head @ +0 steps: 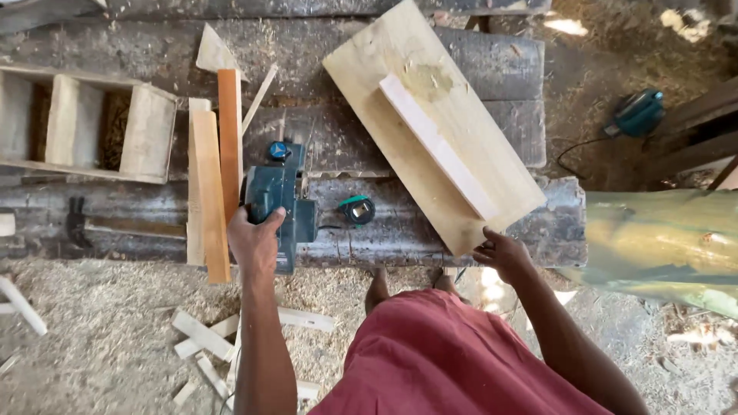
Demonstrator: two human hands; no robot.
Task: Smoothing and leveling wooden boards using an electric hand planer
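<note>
My left hand grips the handle of a teal electric hand planer that rests on the dark, worn workbench. My right hand touches the near corner of a wide pale wooden board lying at an angle across the bench. A narrow light strip of wood lies on top of that board. A small green and black tape measure sits between the planer and the board.
Two narrow planks lie left of the planer, an orange-brown one beside them. A wooden frame with compartments and a hammer are at left. Another teal power tool lies on the ground at right. Sawdust and offcuts cover the floor.
</note>
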